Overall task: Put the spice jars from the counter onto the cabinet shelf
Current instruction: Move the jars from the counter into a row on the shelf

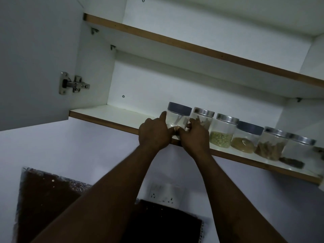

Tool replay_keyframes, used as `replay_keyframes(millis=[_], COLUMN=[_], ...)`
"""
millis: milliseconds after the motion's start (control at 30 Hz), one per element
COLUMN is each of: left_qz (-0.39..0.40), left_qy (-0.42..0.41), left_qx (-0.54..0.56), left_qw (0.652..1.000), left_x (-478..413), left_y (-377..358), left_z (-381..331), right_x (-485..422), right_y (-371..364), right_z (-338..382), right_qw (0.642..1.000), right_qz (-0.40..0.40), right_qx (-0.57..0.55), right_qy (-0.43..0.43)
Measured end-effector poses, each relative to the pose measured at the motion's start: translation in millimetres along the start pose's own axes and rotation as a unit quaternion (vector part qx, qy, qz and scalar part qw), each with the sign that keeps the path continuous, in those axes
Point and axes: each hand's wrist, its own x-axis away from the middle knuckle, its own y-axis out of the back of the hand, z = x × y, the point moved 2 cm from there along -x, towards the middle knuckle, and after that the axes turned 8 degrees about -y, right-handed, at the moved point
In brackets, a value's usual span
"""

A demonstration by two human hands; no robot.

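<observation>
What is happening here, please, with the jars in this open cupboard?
A person is placing spice jars in a wall cabinet. The left hand and the right hand both hold a clear jar with a dark lid near its base, on the front edge of the lower cabinet shelf. It is at the left end of a row of jars; at least five others stand to its right.

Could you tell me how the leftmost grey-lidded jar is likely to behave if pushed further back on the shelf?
The jar looks nearly empty, so probably light. Squat and flat-based, it seems unlikely to tip. It would likely slide easily on the smooth shelf.
</observation>
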Motion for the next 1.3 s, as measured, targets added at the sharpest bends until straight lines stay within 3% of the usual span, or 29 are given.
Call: replay_keyframes(millis=[133, 300, 467, 567, 667, 867, 967, 1133, 1300], left_qz=[0.036, -0.019, -0.053, -0.127, -0.165, 0.081, 0.240, 0.437, 0.511], left_qy=[0.002, -0.007, -0.021, -0.044, -0.049, 0.019, 0.014, 0.098, 0.106], left_qx=[-0.054, -0.031, 0.091, 0.211, 0.239, 0.280, 0.264, 0.203, 0.190], left_qw=[0.998, 0.999, 0.994, 0.968, 0.956, 0.956, 0.934, 0.871, 0.832], left_x=[0, 6, 19, 42, 88, 227, 298, 400, 461], left_y=[-2, 4, 23, 37, 35, -27, -63, -117, -156], left_z=[-5, -5, -4, -4, -3, 35, 58, 88, 88], right_x=[1, 4, 20, 51, 98, 224, 287, 362, 395], right_y=[-4, -3, 7, 11, 3, -61, -90, -120, -141], right_z=[-4, -3, 5, 8, 0, -83, -135, -213, -271], right_qw=[1.000, 0.999, 0.999, 0.993, 0.987, 0.995, 0.979, 0.914, 0.853], right_qz=[-0.027, -0.033, -0.029, -0.062, -0.078, 0.090, 0.183, 0.317, 0.371], right_qx=[-0.003, -0.019, -0.027, -0.056, -0.088, 0.004, 0.059, 0.129, 0.184], right_qy=[-0.001, -0.001, 0.019, 0.081, 0.110, -0.034, -0.060, -0.216, -0.318])
